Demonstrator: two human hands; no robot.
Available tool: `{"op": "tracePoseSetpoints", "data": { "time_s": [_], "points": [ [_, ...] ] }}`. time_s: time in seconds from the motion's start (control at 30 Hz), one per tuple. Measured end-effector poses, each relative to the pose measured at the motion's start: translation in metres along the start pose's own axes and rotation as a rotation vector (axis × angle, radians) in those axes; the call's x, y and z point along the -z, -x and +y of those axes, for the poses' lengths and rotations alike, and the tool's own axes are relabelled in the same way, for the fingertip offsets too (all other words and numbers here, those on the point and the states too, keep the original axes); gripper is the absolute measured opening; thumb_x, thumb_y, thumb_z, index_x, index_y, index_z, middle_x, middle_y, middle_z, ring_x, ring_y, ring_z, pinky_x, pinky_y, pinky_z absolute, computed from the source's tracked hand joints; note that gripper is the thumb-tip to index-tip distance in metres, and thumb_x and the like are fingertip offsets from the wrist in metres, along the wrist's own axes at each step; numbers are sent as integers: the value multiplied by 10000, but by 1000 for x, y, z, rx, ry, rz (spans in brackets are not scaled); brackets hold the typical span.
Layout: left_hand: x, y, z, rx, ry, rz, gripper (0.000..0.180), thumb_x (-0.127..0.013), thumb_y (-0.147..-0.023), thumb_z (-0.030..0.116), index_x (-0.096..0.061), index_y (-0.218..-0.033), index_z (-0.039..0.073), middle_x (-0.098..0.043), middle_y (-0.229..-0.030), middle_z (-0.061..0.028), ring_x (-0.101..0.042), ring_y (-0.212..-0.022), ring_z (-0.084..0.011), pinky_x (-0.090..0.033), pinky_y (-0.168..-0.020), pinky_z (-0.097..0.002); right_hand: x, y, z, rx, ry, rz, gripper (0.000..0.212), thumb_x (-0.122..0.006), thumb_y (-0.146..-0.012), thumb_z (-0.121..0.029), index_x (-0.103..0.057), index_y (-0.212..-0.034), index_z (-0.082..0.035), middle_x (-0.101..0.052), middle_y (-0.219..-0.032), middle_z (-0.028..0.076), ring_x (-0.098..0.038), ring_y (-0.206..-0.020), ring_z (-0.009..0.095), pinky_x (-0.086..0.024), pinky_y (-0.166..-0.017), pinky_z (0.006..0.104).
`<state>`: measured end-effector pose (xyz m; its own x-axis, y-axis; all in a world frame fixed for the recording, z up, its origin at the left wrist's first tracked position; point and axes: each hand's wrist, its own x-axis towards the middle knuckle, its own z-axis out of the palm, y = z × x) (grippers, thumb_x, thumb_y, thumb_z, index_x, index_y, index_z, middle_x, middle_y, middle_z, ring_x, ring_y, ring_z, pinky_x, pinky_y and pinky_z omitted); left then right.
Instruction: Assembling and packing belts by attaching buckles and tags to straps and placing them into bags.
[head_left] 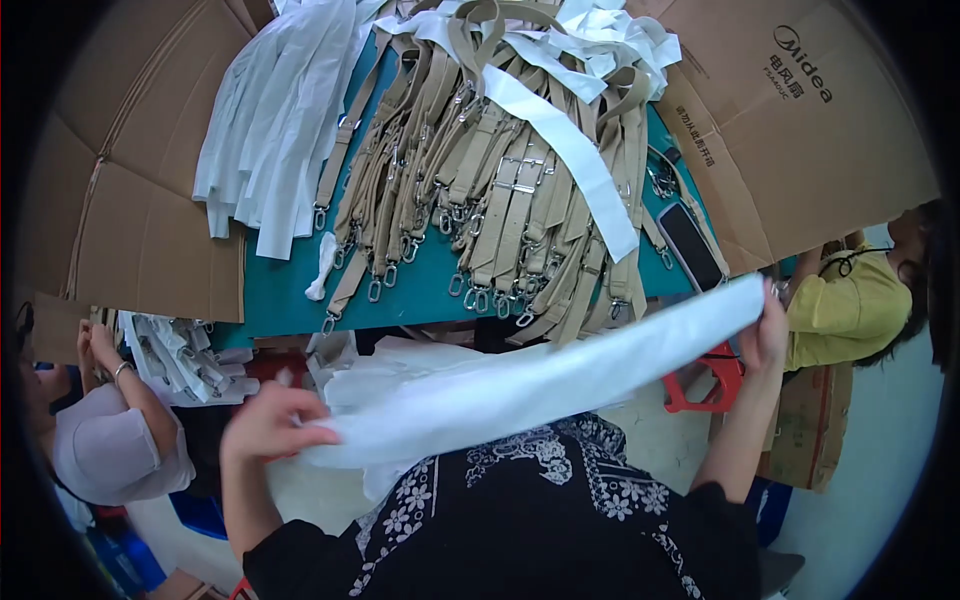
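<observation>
A long white strip of thin, paper-like or plastic material point(560, 380) is stretched across my body, above my lap. My right hand point(767, 335) is closed on its raised right end. At the lower left end, my left hand point(275, 425) is slightly blurred, with its thumb pressed on the strip. In front of me, many beige straps point(510, 200) with silver buckles and metal clasps hang over the near part of the green table point(275, 285). Another white strip point(565, 140) lies across the straps, and more white material point(430, 370) rests over my lap.
White strips are heaped point(285, 110) at the table's far left. Cardboard flaps point(150, 200) flank both sides. A dark phone point(690, 245) lies at the right edge near keys point(662, 178). A red stool point(710, 380) stands below. Co-workers sit at left point(120, 440) and right point(850, 310).
</observation>
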<state>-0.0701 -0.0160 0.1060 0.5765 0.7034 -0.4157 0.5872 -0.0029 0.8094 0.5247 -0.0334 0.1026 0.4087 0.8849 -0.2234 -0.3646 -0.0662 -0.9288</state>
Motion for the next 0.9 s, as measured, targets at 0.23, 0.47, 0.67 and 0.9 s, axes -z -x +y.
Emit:
{"op": "tracePoseSetpoints", "data": {
  "time_s": [0.23, 0.47, 0.67, 0.9],
  "points": [
    [-128, -52, -15, -79, -161, 56, 226, -636, -795, 310, -627, -872, 97, -622, -743, -102, -598, -664, -278, -463, -570, -336, 210, 19, 152, -266, 321, 446, 322, -501, -903, -322, -508, -1066, -44, -603, -811, 53, -601, -737, 173, -496, -639, 319],
    [-42, -86, -23, -82, -377, 895, 174, -674, -740, 228, -654, -823, 76, -588, -717, -89, -577, -657, -249, -465, -591, -333, 193, -9, 182, -88, 1337, 51, 357, -549, -861, -312, -622, -796, 31, -567, -626, 34, -522, -524, 128, -435, -494, 265],
    [-1, -127, -53, 47, -887, 1045, 112, -644, -723, 147, -615, -693, 43, -515, -764, -87, -527, -765, -267, -447, -616, -388, -1, -25, 66, 136, 932, -66, 251, -551, -860, -216, -612, -762, 6, -537, -598, -1, -478, -533, 65, -369, -483, 222],
    [26, -119, -32, 270, -775, 1051, 197, -708, -695, 197, -577, -744, 58, -528, -795, -78, -531, -788, -276, -438, -643, -375, -125, -73, 49, 662, 1295, -130, 339, -652, -755, -286, -597, -985, -43, -611, -792, 90, -580, -666, 236, -448, -612, 338]
  ]
}}
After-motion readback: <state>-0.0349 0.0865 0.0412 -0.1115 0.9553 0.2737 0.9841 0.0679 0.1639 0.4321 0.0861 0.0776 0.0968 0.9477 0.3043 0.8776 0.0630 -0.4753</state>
